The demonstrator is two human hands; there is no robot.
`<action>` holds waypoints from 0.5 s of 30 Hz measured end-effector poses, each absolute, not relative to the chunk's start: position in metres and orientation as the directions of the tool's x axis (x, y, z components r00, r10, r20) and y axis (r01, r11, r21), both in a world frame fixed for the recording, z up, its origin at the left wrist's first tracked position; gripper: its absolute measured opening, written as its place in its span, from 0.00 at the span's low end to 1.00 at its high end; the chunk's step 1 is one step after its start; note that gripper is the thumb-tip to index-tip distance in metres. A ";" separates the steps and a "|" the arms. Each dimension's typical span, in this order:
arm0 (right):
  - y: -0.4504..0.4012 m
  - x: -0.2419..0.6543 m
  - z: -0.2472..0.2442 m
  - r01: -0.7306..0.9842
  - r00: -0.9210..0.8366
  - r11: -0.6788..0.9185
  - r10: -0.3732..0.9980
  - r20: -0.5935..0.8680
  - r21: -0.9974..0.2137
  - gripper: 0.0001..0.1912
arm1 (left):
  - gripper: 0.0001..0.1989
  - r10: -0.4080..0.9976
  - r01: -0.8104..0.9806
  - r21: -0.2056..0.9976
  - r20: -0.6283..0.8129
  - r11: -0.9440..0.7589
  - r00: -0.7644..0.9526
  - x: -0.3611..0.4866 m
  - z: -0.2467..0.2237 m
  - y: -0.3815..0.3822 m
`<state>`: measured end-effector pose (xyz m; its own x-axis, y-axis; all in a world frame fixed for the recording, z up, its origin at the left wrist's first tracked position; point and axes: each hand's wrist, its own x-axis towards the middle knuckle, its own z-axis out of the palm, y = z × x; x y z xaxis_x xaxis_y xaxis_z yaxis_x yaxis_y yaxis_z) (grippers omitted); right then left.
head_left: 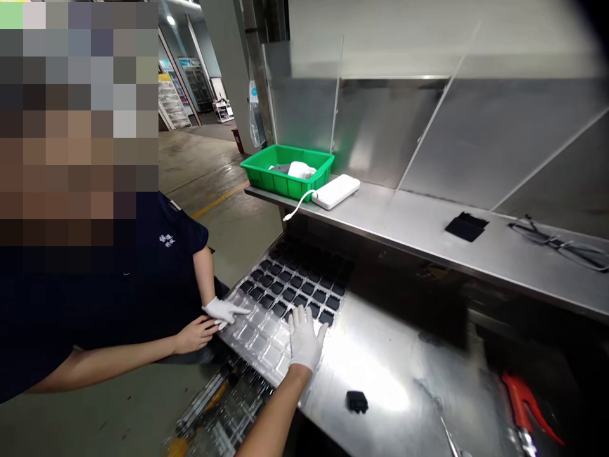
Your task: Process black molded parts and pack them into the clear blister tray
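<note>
My left hand (pixel 306 341), in a white glove, lies palm down with fingers spread on the right edge of a clear plastic tray (pixel 257 333). It appears to hold nothing. Rows of black square parts (pixel 288 294) fill the tray's far compartments, while the near compartments show no black parts. A single black part (pixel 356 401) rests on the metal table (pixel 375 355), to the right of my forearm. My right hand is out of view.
A person (pixel 109 304) stands at the left, one gloved hand (pixel 226 310) at the tray. A shelf (pixel 404 222) holds a green basket (pixel 288 184), white device (pixel 337 192), black piece (pixel 466 226) and glasses (pixel 561 242). Red-handled tool (pixel 521 406) lies right; more trays (pixel 238 406) are below.
</note>
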<state>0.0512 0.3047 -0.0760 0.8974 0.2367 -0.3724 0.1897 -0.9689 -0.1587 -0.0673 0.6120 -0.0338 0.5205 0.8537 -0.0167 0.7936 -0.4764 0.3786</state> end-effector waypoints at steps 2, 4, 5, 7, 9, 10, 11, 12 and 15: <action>0.395 0.033 -0.073 0.267 0.886 -0.935 0.334 -0.321 -0.234 0.27 | 0.21 0.892 0.823 0.402 -0.030 -0.402 0.451 -0.109 -0.017 0.657; 0.475 0.019 -0.078 0.345 0.863 -0.889 0.427 -0.271 -0.302 0.31 | 0.15 0.919 0.844 0.423 -0.061 -0.330 0.390 -0.150 -0.006 0.704; 0.505 0.014 -0.081 0.389 0.844 -0.849 0.484 -0.231 -0.357 0.30 | 0.11 0.926 0.852 0.430 -0.087 -0.297 0.367 -0.169 -0.002 0.726; 0.540 0.004 -0.090 0.545 0.713 -0.626 0.696 -0.085 -0.557 0.38 | 0.11 0.929 0.864 0.440 -0.152 -0.244 0.339 -0.198 0.000 0.762; 0.549 -0.002 -0.096 0.610 0.606 -0.463 0.796 0.002 -0.643 0.44 | 0.13 0.922 0.871 0.444 -0.206 -0.209 0.326 -0.215 -0.005 0.783; 0.547 -0.004 -0.098 0.616 0.587 -0.449 0.809 -0.003 -0.647 0.46 | 0.14 0.920 0.873 0.446 -0.223 -0.198 0.323 -0.219 -0.009 0.789; 0.545 -0.006 -0.099 0.616 0.584 -0.460 0.812 -0.021 -0.639 0.47 | 0.15 0.918 0.874 0.447 -0.234 -0.191 0.320 -0.222 -0.014 0.792; 0.542 -0.007 -0.100 0.615 0.580 -0.465 0.814 -0.034 -0.637 0.47 | 0.15 0.917 0.874 0.449 -0.239 -0.187 0.319 -0.224 -0.018 0.794; 0.539 -0.008 -0.102 0.589 0.575 -0.425 0.818 -0.012 -0.687 0.46 | 0.12 0.923 0.867 0.458 -0.211 -0.199 0.323 -0.226 -0.026 0.794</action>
